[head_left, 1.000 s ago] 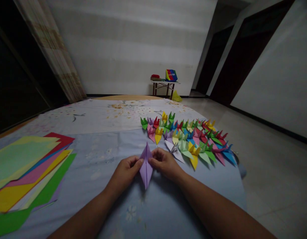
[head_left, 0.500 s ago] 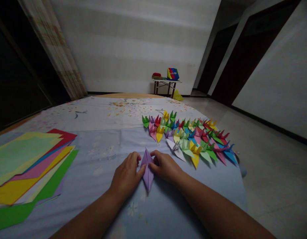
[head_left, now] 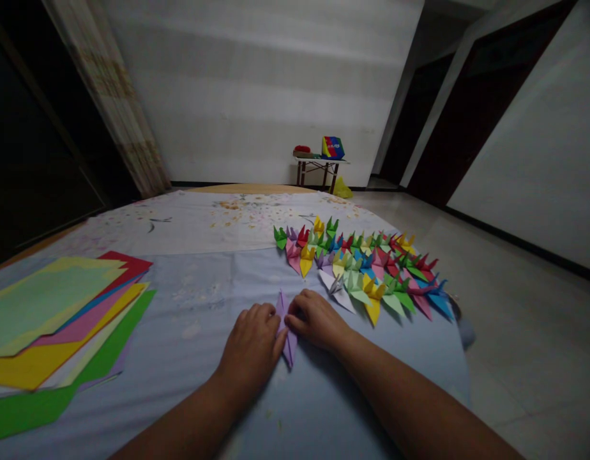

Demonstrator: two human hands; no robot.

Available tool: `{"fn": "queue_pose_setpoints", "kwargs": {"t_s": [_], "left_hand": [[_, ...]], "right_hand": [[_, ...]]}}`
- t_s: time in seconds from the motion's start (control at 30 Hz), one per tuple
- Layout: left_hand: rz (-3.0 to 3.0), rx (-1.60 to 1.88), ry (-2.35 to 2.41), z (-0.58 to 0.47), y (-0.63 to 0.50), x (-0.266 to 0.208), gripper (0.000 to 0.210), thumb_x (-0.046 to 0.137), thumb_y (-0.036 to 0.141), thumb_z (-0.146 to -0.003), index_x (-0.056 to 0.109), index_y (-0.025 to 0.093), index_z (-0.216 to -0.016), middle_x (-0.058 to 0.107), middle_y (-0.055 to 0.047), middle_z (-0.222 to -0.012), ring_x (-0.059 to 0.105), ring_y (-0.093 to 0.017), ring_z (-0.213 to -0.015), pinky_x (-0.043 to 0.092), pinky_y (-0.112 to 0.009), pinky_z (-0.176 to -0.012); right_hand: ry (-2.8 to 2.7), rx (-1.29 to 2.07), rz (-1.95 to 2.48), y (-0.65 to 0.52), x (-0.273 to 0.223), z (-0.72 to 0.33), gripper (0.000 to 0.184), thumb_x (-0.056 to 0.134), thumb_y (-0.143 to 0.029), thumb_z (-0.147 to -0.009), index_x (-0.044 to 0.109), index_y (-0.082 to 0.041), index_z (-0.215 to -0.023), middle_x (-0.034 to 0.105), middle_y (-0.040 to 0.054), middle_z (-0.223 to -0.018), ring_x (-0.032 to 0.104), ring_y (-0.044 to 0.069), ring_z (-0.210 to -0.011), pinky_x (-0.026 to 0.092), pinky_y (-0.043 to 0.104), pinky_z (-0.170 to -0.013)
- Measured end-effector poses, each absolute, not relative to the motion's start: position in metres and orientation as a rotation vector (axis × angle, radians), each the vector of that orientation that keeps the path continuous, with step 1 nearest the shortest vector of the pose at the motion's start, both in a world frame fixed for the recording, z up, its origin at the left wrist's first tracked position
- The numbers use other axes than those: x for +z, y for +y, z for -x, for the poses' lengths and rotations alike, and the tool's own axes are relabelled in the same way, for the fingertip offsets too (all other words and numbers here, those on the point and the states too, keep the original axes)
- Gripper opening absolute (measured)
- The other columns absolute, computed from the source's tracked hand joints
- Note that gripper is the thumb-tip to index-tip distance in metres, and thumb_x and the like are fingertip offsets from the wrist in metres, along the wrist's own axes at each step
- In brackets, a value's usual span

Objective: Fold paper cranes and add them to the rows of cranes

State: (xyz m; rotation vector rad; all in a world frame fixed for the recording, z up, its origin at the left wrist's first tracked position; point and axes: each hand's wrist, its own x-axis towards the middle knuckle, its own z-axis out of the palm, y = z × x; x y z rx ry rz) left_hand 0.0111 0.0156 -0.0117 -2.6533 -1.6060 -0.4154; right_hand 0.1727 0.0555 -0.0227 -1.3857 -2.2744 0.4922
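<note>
A narrow diamond of folded purple origami paper (head_left: pixel 290 351) lies on the cloth in front of me, one point away from me and one towards me. My left hand (head_left: pixel 251 335) covers its left edge, fingers curled and thumb pressed on the paper. From the other side, my right hand (head_left: pixel 318 319) pinches the right edge near the middle between thumb and bent fingers. Both hands hide the centre of the piece, so its folds there cannot be made out.
Several rows of colourful paper cranes (head_left: pixel 366 262) stand at the right of the table. Stacked coloured paper sheets (head_left: pixel 50 306) lie at the left. A flowered tablecloth (head_left: pixel 199 223) covers the round table. By the far wall is a small table (head_left: pixel 318 161) bearing a bright bag (head_left: pixel 332 147).
My left hand has shifted right, its fingers now over the paper's left edge. The right hand stays at the right edge. The view has tilted slightly.
</note>
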Motion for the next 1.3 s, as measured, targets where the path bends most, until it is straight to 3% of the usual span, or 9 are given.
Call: {"fn": "queue_pose_setpoints", "kwargs": {"t_s": [0.47,0.93,1.13,1.3], "left_hand": [[2.721,-0.099,-1.590,-0.018,0.015,0.006,0.025,0.043,0.027,-0.083,0.063,0.015,-0.091,0.061,-0.012,-0.092,0.054,-0.027,-0.087,0.039,-0.039,-0.078],[2.738,-0.282,-1.644,-0.012,0.012,-0.012,0.035,0.040,0.025,-0.083,0.055,0.015,-0.113,0.051,-0.014,-0.126,0.045,-0.029,-0.111,0.034,-0.044,-0.093],[2.753,-0.276,-1.629,-0.010,0.014,-0.015,0.035,0.040,0.026,-0.083,0.056,0.014,-0.112,0.049,-0.014,-0.129,0.045,-0.030,-0.112,0.034,-0.045,-0.093],[2.732,-0.308,-1.601,-0.008,0.013,-0.020,0.035,0.039,0.027,-0.084,0.055,0.015,-0.113,0.049,-0.013,-0.129,0.045,-0.029,-0.112,0.034,-0.045,-0.093]], "right_hand": [[-2.294,0.581,1.350,0.056,-0.020,-0.177,0.012,0.057,-0.021,-0.076,0.065,-0.018,-0.085,0.056,0.0030,-0.081,0.054,0.014,-0.077,0.037,0.023,-0.071],[-2.299,0.417,1.407,0.065,-0.027,-0.165,0.025,0.051,-0.022,-0.082,0.059,-0.019,-0.106,0.055,0.0056,-0.087,0.053,0.016,-0.082,0.037,0.025,-0.076],[-2.260,0.433,1.452,0.075,-0.026,-0.162,0.023,0.049,-0.020,-0.081,0.062,-0.018,-0.099,0.058,0.0062,-0.087,0.054,0.016,-0.085,0.038,0.025,-0.078],[-2.191,0.619,1.651,0.094,-0.016,-0.158,0.019,0.056,-0.024,-0.073,0.064,-0.019,-0.090,0.064,0.0030,-0.080,0.056,0.014,-0.074,0.039,0.023,-0.066]]}}
